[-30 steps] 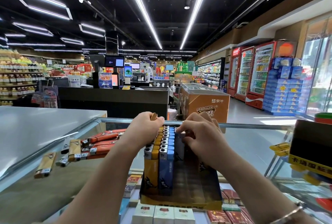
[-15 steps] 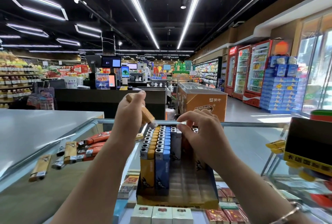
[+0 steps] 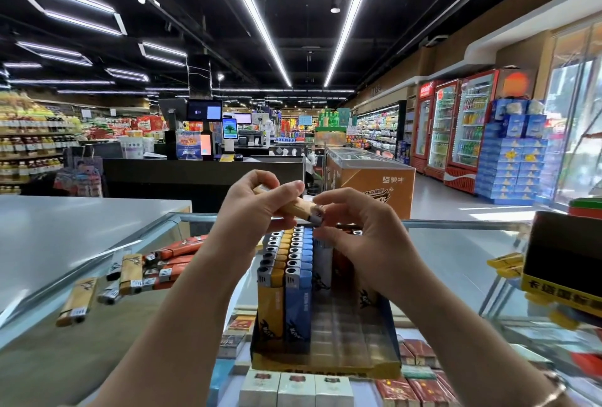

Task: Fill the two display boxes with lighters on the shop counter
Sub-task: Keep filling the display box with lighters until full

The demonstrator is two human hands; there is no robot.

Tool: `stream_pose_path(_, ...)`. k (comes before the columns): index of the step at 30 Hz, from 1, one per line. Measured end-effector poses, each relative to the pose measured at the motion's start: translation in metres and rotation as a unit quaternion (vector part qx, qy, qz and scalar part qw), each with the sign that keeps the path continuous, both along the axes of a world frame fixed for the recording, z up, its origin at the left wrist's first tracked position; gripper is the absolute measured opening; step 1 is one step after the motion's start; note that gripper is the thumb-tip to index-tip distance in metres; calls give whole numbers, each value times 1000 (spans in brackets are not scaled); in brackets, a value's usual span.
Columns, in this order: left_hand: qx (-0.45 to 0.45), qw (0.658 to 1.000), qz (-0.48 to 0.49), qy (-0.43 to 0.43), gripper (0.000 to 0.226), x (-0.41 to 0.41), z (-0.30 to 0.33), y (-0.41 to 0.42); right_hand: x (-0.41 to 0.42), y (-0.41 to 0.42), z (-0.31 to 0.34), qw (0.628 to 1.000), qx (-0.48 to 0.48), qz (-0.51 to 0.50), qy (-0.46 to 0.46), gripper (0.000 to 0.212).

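A display box [image 3: 329, 364] stands on the glass counter, with rows of yellow and blue lighters [image 3: 286, 263] upright in its left side and some white and orange ones behind. My left hand [image 3: 257, 207] grips a tan lighter [image 3: 298, 208] above the box, lying roughly level. My right hand [image 3: 355, 230] pinches its metal head end with thumb and fingertips. Loose orange and tan lighters [image 3: 143, 269] lie scattered on the glass to the left. A second dark box with a yellow band [image 3: 563, 263] stands at the right edge.
The glass counter [image 3: 449, 253] covers cigarette packs [image 3: 293, 390] below. A grey countertop [image 3: 65, 230] lies at left. Yellow items [image 3: 505, 264] lie beside the right box. Checkout desks, a freezer chest and drink fridges stand beyond.
My left hand lifted a tan lighter from the box's back row and raised it. My right hand left the lighters in the box and came up to pinch the lighter's head.
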State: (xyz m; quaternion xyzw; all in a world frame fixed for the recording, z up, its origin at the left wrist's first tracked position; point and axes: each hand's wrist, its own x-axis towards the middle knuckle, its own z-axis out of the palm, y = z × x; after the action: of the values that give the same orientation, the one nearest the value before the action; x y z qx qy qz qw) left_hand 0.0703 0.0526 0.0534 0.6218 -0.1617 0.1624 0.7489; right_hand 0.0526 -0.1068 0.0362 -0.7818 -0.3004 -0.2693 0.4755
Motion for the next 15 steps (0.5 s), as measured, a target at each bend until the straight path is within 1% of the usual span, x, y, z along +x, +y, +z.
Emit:
stream_pose_path(3, 7, 999, -33, -1, 29, -1, 2, 0, -1, -1, 2, 997, 51, 59, 13, 34)
stream_pose_path(5, 30, 999, -42, -1, 30, -1, 3, -1, 0, -2, 4, 993, 88, 84, 14, 22)
stream_pose_path(7, 87, 996, -25, -12, 34, -2, 2, -4, 0, -5, 6, 990, 119, 81, 6, 11)
stream_pose_path(10, 202, 978, 21, -45, 21, 1, -2, -7, 1, -11, 10, 986, 160, 55, -7, 6)
stream_pose_path(11, 231, 972, 26, -44, 20, 2, -3, -7, 1, -14, 12, 984, 170, 43, -11, 6)
stream_pose_path(13, 284, 959, 10, -22, 24, 3, -3, -6, 2, -21, 16, 980, 197, 23, -20, 15)
stream_pose_path(15, 359, 933, -13, 11, 31, 1, -3, -6, 1, -27, 20, 976, 217, 7, -22, 21)
